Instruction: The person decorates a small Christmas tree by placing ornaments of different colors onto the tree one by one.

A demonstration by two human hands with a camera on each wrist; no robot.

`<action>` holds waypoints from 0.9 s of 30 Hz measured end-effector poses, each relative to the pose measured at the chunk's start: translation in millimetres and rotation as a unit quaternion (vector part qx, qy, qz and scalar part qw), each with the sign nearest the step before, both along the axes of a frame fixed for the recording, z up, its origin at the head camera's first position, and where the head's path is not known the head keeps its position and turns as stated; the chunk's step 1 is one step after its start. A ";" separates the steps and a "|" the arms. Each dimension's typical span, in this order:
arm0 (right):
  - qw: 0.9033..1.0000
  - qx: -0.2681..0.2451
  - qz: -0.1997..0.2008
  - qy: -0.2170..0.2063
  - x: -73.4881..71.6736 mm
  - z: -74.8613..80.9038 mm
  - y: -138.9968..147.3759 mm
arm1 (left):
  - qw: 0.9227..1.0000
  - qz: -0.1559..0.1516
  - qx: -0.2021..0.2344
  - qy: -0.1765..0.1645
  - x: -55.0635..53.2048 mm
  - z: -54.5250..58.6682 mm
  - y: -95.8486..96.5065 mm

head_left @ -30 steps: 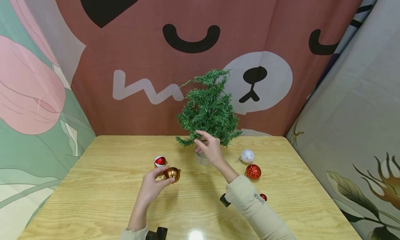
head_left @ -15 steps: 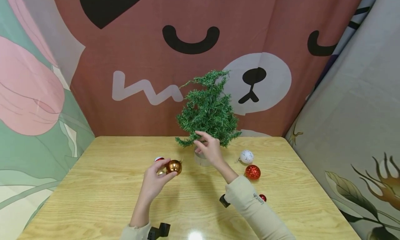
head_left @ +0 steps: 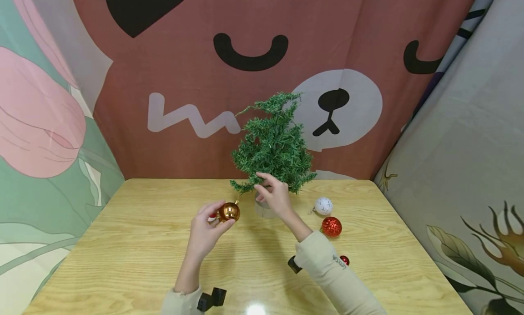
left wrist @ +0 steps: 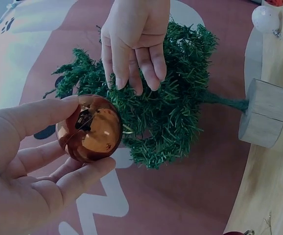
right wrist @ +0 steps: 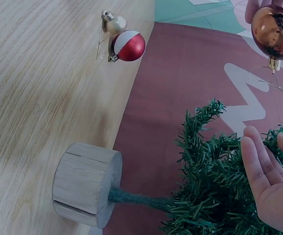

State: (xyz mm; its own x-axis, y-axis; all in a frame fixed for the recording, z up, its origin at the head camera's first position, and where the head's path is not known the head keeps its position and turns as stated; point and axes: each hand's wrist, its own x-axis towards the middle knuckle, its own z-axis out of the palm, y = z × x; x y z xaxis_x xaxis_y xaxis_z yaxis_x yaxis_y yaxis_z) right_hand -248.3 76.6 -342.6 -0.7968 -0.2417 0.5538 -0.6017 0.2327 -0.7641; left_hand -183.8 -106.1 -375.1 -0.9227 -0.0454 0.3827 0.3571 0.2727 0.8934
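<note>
In the head view, the left grip (head_left: 203, 233) and gold ball (head_left: 229, 212) hide most of the red-and-white ball (right wrist: 129, 46); the right sleeve (head_left: 333, 276) partly covers a small red ball (head_left: 345, 260). The sleeve marking (head_left: 339, 261) is too small to read.

No text, brand or number can be read with certainty. The right sleeve (head_left: 337, 278), over the right half of the counter (head_left: 135, 251), bears a small grey mark (head_left: 339, 260) near its cuff; it looks like lettering but is too small to make out. On the backdrop cloth (head_left: 172, 155), above the counter's far edge and left of its middle, runs a broad pale zigzag (head_left: 189, 110), roughly like a letter "m". Whether it is meant as a letter cannot be told.
</note>
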 end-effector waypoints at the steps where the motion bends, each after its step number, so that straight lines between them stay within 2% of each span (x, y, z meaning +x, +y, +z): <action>1: 1.000 0.001 0.000 0.001 0.0 -0.1 0.0 | 1.000 0.003 -0.001 0.005 -0.5 0.4 1.0; 8: 1.000 0.003 -0.001 0.011 -1.7 -2.0 0.5 | 0.999 0.021 0.003 0.045 -6.2 -0.2 9.1; 14: 1.000 0.008 -0.004 0.018 -1.8 -1.9 0.1 | 0.994 0.041 -0.016 0.096 -9.6 -2.4 15.6; 19: 1.000 0.009 -0.007 0.018 -1.2 -0.3 -0.5 | 0.991 0.053 -0.032 0.118 -10.9 -3.0 20.7; 27: 1.000 0.000 0.002 0.019 -2.7 -2.3 0.4 | 0.980 0.081 -0.053 0.172 -15.6 -5.9 28.4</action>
State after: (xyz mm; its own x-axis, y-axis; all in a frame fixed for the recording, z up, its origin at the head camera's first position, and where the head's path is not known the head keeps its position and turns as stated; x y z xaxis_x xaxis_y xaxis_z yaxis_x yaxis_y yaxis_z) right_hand -251.0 77.0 -344.8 -0.7744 -0.2451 0.5833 -0.6309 0.2290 -0.7413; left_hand -199.4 -77.6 -380.9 -0.7216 -0.1243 0.6811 0.5774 0.4348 0.6910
